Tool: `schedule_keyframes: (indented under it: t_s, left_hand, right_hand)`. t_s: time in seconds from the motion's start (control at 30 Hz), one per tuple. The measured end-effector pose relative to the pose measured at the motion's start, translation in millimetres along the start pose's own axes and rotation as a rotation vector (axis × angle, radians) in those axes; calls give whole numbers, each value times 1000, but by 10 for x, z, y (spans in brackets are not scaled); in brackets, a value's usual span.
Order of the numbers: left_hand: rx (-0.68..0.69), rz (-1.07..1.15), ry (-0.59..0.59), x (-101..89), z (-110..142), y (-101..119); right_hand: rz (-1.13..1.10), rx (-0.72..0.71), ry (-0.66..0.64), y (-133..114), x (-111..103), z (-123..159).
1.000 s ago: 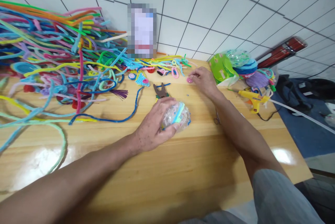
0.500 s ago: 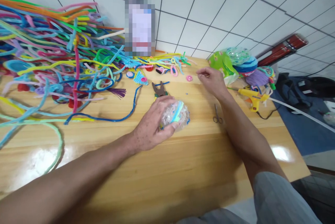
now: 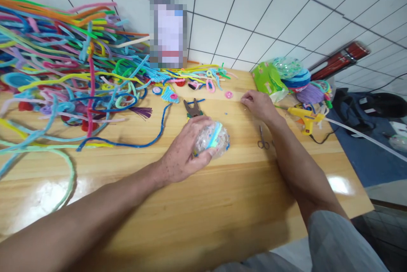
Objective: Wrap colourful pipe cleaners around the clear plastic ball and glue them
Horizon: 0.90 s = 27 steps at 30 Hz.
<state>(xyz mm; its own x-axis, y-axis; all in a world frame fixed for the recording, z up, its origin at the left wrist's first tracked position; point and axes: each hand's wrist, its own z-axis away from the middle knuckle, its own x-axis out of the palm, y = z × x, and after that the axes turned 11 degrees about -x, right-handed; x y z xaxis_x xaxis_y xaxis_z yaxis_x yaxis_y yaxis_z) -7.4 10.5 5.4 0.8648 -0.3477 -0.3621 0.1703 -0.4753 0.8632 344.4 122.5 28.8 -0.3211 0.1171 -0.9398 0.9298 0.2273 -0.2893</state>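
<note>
My left hand [image 3: 187, 149] is wrapped around a clear, rounded plastic ball [image 3: 220, 138] with a blue and mint-green strip across its top; the palm hides part of it. Just beyond that hand lie pliers [image 3: 193, 109] with dark jaws spread apart. My right hand [image 3: 259, 103] rests near the table's far side, fingers curled together at the tips; whether anything small is pinched there I cannot make out. A small pink coil [image 3: 229, 94] sits left of it. Small scissors [image 3: 262, 140] lie beside the right forearm.
A large heap of pipe cleaners [image 3: 73, 60] covers the left side. A yellow glue gun [image 3: 305, 118] with a long white stick lies at right, below a green packet [image 3: 269, 79]. A blurred-out screen [image 3: 170, 34] leans on the tiled wall. A red flask [image 3: 341, 60] stands far right.
My right hand has come slightly nearer, away from the wall, with its fingers drawn in lower. The left hand keeps its hold on the plastic ball.
</note>
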Motion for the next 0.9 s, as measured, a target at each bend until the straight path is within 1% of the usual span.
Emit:
schedule_keyframes:
  t_s: [0.13,0.2,0.27,0.33,0.4,0.53,0.6,0.67,0.7,0.83,0.9]
  left_hand:
    - [2,0,6,4,0,4]
    - [-2,-6,0,-2,-2,9]
    - [-4,-16,-6,-9,-4,13]
    - [0,-25,-7,-13,-7,16]
    - [6,-29,-2,-13,-10,16]
    - [6,-29,7,-8,-10,15]
    - [7,-32,7,-9,-10,19]
    - [10,-35,2,-13,-11,24]
    - [12,-36,-2,-15,-11,26]
    - [22,-29,-5,-20,-15,30]
    - [24,-22,-4,-21,-18,30]
  right_hand:
    - [-76,34,33,36,-190,43]
    - [-85,29,0,22,-281,135]
    - [-75,16,-74,-15,-335,265]
    - [-68,8,-148,-61,-339,407]
    - [-55,1,-182,-101,-302,529]
    - [29,-16,-143,-154,-205,647]
    - [36,-19,-148,-191,-178,626]
    - [-12,-23,-159,-246,-162,544]
    - [-46,-28,-144,-281,-153,480]
    - [-124,-67,50,-416,-60,125]
    - [-132,-84,101,-451,20,-46]
